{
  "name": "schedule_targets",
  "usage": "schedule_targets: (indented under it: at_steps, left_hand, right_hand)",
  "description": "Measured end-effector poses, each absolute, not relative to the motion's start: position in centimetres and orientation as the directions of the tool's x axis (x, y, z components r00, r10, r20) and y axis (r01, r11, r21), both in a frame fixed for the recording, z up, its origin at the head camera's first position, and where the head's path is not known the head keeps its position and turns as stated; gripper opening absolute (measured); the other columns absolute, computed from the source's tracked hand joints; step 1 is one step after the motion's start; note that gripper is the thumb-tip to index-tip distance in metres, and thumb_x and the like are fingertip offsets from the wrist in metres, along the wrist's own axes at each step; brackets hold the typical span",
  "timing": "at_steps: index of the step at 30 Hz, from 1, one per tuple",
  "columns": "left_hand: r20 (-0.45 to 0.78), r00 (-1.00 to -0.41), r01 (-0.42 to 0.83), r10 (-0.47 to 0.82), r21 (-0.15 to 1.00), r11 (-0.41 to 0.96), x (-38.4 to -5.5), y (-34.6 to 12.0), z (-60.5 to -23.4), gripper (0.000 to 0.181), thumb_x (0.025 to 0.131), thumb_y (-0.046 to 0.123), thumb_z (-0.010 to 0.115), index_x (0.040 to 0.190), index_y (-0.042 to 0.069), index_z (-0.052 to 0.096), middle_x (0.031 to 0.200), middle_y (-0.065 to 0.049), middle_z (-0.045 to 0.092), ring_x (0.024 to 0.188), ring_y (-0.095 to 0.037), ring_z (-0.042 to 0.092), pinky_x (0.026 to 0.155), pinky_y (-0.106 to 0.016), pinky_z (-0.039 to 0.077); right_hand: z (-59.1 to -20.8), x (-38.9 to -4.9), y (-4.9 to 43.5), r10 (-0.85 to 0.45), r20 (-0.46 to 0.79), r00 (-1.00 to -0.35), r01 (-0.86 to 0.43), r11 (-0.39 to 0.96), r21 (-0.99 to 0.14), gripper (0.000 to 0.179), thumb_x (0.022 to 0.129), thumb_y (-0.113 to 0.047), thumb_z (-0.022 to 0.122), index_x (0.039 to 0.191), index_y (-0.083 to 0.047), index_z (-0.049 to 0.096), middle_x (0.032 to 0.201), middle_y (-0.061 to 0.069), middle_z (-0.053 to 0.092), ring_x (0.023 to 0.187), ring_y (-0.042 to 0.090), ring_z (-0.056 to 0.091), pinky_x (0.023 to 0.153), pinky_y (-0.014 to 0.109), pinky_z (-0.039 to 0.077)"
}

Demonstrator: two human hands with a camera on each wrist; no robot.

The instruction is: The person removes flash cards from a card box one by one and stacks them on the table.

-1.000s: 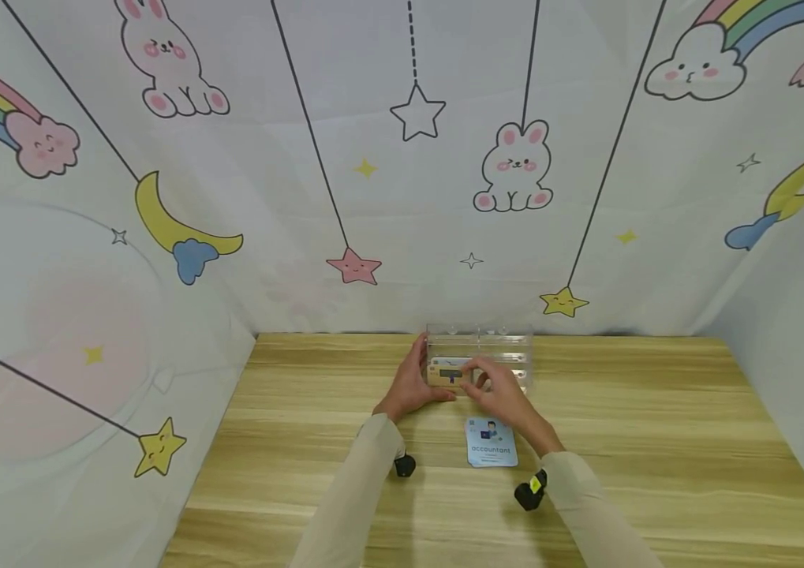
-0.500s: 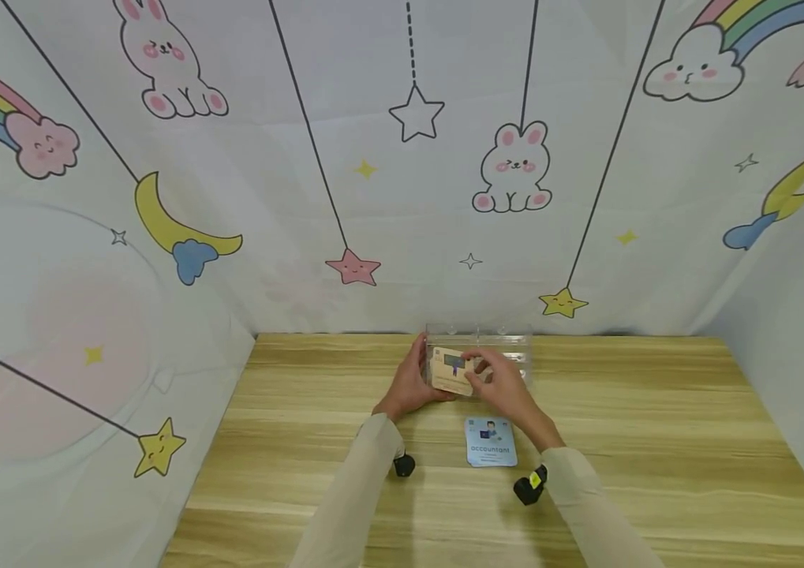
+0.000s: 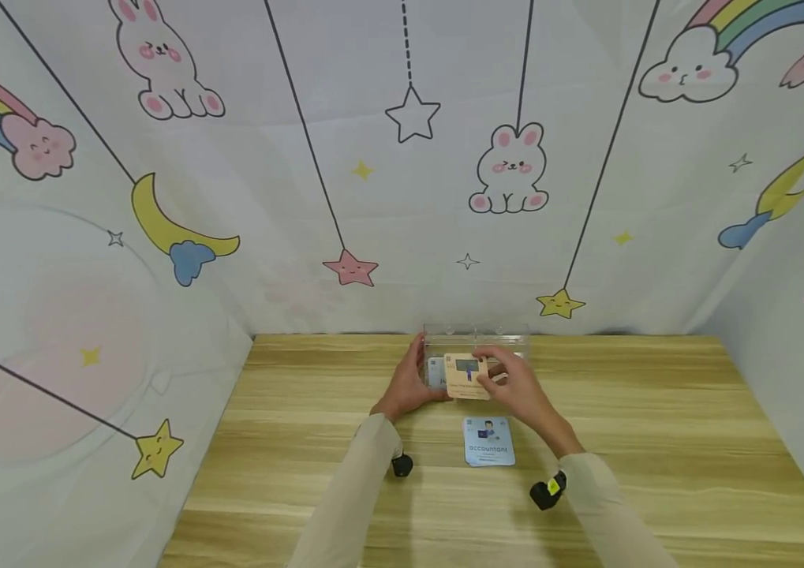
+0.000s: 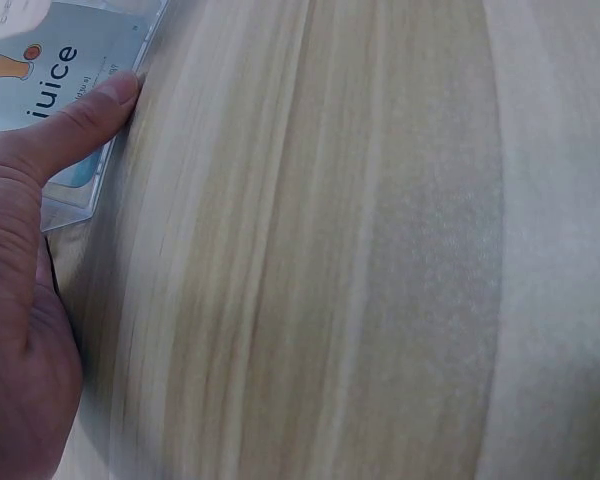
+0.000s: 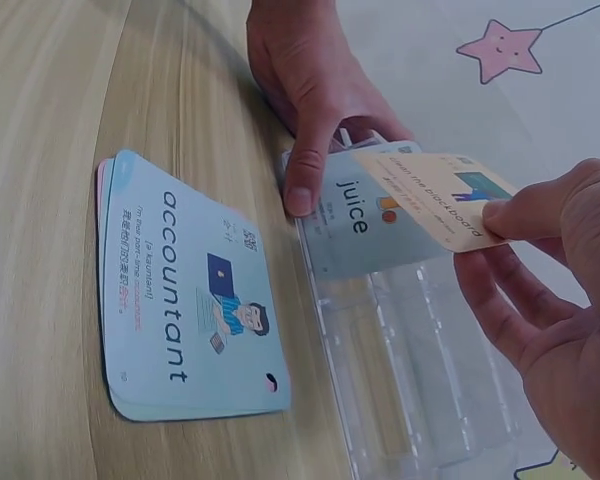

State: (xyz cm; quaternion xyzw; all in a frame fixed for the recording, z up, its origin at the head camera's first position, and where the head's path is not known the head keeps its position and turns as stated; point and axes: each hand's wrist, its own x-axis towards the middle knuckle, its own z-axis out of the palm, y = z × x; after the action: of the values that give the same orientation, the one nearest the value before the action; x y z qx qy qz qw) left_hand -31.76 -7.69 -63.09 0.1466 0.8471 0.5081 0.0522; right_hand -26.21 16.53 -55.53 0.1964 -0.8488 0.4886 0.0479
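My left hand (image 3: pixel 407 386) grips the left end of a clear plastic card box (image 5: pixel 420 400), its thumb along the front edge. A light-blue "juice" flash card (image 5: pixel 345 235) lies in the box's left compartment, partly covered. Over it my right hand (image 3: pixel 521 386) pinches a pale orange "clean the blackboard" flash card (image 5: pixel 445 195) between thumb and fingers, tilted above the box. In front of the box a small stack of flash cards (image 3: pixel 489 442) rests on the table, a light-blue "accountant" card on top.
The wooden table (image 3: pixel 302 473) meets a white cloth backdrop (image 3: pixel 402 205) printed with rabbits, stars and clouds. The box's rear side stands close to this cloth. More box compartments (image 5: pixel 375 370) lie to the right of the juice card.
My right hand has lifted the orange card out of the box's left compartment and drawn it right, uncovering the juice card. The left hand stays on the box.
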Motion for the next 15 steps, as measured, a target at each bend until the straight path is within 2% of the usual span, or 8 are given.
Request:
schedule_targets:
  at_steps: [5, 15]
  left_hand:
    - [0.046, -0.954, 0.182, 0.297, 0.875, 0.449, -31.7, -7.7, -63.1, 0.133, 0.069, 0.018, 0.100, 0.167, 0.016, 0.011, 0.170, -0.011, 0.023, 0.153, -0.026, 0.030, 0.123, -0.034, 0.032]
    - [0.039, -0.953, 0.175, 0.299, 0.879, 0.444, -31.9, -7.7, -63.2, 0.138, 0.067, 0.021, 0.101, 0.168, 0.018, 0.007, 0.172, -0.007, 0.019, 0.154, -0.021, 0.027, 0.123, -0.029, 0.030]
  right_hand:
    - [-55.3, -25.5, 17.3, -0.301, 0.252, -0.920, -0.370, 0.452, -0.812, 0.043, 0.091, 0.004, 0.076, 0.132, -0.006, 0.065, 0.128, 0.014, 0.065, 0.090, 0.023, 0.069, 0.075, 0.032, 0.063]
    - [-55.7, -23.4, 18.5, -0.325, 0.105, -0.940, -0.243, 0.422, -0.873, 0.043, 0.093, -0.001, 0.076, 0.134, -0.010, 0.065, 0.134, 0.014, 0.062, 0.092, 0.021, 0.069, 0.073, 0.028, 0.062]
